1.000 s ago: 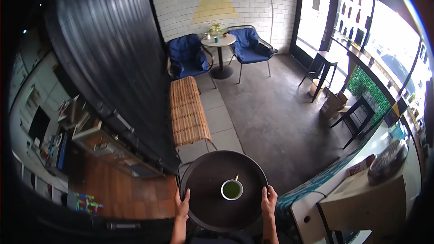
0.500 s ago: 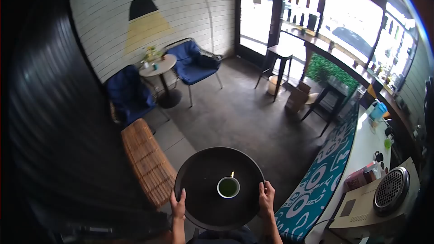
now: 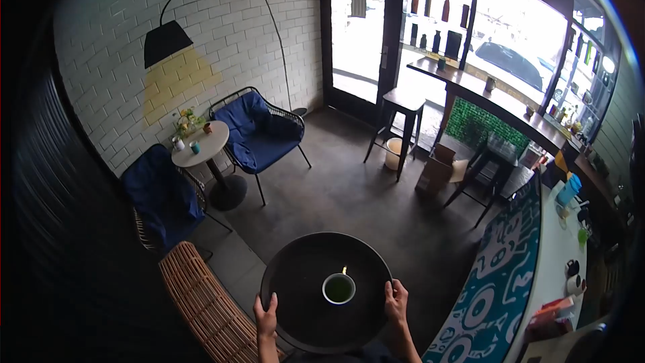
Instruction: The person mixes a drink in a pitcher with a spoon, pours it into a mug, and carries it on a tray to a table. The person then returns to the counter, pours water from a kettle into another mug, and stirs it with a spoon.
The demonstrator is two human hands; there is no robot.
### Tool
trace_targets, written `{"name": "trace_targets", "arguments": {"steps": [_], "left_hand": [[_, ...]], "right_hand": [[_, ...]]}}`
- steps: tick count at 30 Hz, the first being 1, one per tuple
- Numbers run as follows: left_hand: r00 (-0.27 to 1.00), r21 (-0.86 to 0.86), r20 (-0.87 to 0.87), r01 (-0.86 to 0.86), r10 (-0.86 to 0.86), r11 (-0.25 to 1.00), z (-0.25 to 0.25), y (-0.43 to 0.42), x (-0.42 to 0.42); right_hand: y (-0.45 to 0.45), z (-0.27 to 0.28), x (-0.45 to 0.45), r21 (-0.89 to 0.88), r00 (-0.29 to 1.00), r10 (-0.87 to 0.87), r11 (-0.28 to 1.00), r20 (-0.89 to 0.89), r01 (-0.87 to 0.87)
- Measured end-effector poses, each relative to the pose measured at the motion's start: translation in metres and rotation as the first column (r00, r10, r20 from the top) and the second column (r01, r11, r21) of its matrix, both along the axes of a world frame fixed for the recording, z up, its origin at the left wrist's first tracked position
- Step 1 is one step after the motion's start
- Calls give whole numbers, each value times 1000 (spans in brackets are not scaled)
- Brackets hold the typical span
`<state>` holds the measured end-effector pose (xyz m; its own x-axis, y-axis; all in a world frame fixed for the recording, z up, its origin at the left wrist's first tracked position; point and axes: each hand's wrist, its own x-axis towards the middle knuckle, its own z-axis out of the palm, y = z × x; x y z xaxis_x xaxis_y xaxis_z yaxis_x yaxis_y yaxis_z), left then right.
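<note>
A round black serving tray is held level in front of my body. On it, right of the middle, stands a white cup with dark green liquid inside; a small bright mark shows by its far rim. My left hand grips the tray's left edge, thumb on top. At the right edge, my right hand is closed round the rim, thumb also on top. The fingers beneath the tray are hidden. Neither hand touches the cup.
A rattan bench lies at the left. Beyond it are blue-cushioned chairs and a small round table with flowers. A patterned counter runs along the right. Stools and a cardboard box stand near the window bar.
My view has moved forward and tilted up slightly. The bench and chairs have shifted left and down in view, and the machine on the counter has mostly left it. Both hands keep their hold.
</note>
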<state>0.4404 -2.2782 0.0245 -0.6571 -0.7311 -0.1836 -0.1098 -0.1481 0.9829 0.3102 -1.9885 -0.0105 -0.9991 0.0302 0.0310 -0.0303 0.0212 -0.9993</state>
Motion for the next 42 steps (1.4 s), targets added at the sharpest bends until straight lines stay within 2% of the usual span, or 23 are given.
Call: {"name": "trace_targets", "arguments": {"steps": [1, 2, 4, 8, 10, 12, 14, 15, 18, 20, 22, 25, 31, 33, 34, 36, 37, 38, 39, 40, 41, 42], "left_hand": [[999, -36, -45, 14, -16, 999, -4, -10, -20], [994, -17, 105, -35, 36, 999, 4, -17, -38], [1000, -23, -17, 20, -20, 1000, 9, -37, -74], [998, -10, -61, 30, -30, 1000, 16, -70, -146], [1000, 1, -10, 21, -21, 1000, 17, -96, -183], [998, -5, 59, 28, -28, 1000, 14, -125, -225], [995, 4, -71, 73, -72, 997, 5, -151, -267], [986, -5, -58, 157, -157, 988, -9, -175, -286], [967, -6, -86, 239, -239, 971, 20, -216, -352], [945, -1, -122, 305, -303, 952, 18, -246, -402], [940, 8, -144, 313, -309, 950, 23, -257, -434], [930, -8, -91, 357, -356, 934, 16, -285, -489], [906, 1, -75, 418, -417, 909, 9, -298, -596], [938, 6, -94, 336, -334, 942, 14, -291, -642], [933, 6, -98, 347, -345, 938, 14, -290, -667], [917, 70, -90, 395, -388, 916, 18, -282, -707], [983, 100, -21, 183, -182, 978, -12, -280, -729], [980, 96, -17, 200, -199, 975, -18, -281, -743], [934, 323, -249, 329, -256, 887, -24, -280, -768], [843, 491, -480, 487, -242, 722, -19, -273, -800], [859, 551, -484, 449, -170, 704, -16, -261, -822], [864, 553, -464, 454, -194, 698, -28, -259, -835]], "right_hand": [[-10, 3, -21, 4, 1000, -9, 1000, 14, 9], [-23, 21, -39, 18, 999, -9, 1000, 35, 8], [-42, 20, -79, 33, 999, 7, 999, 32, -8], [-75, 21, -152, 106, 999, 18, 994, 32, -21], [-103, 17, -187, 130, 1000, 17, 991, 12, -19], [-130, 23, -218, 104, 998, -15, 995, 64, 9], [-152, 32, -246, 109, 997, -58, 993, 47, 52], [-164, 32, -260, 87, 996, -86, 993, 38, 82], [-201, 29, -306, 47, 987, -154, 987, 52, 151], [-227, 26, -343, 24, 981, -189, 982, 34, 188], [-232, 30, -357, 17, 974, -217, 976, 64, 216], [-255, 42, -408, 10, 969, -233, 972, 84, 233], [-261, 29, -507, 1, 964, -258, 966, 69, 259], [-263, 30, -553, -11, 958, -280, 960, 60, 281], [-265, 33, -574, -28, 952, -302, 952, 58, 304], [-248, 42, -607, -33, 939, -337, 940, 69, 340], [-241, 43, -626, -11, 940, -338, 941, 46, 339], [-239, 48, -646, 3, 940, -341, 940, 22, 341], [-236, 57, -664, -42, 931, -363, 930, 38, 364], [-226, 58, -693, -52, 925, -380, 923, 15, 381], [-215, 52, -715, -21, 918, -396, 918, -16, 396], [-208, 58, -719, 16, 910, -413, 910, -20, 414]]}}
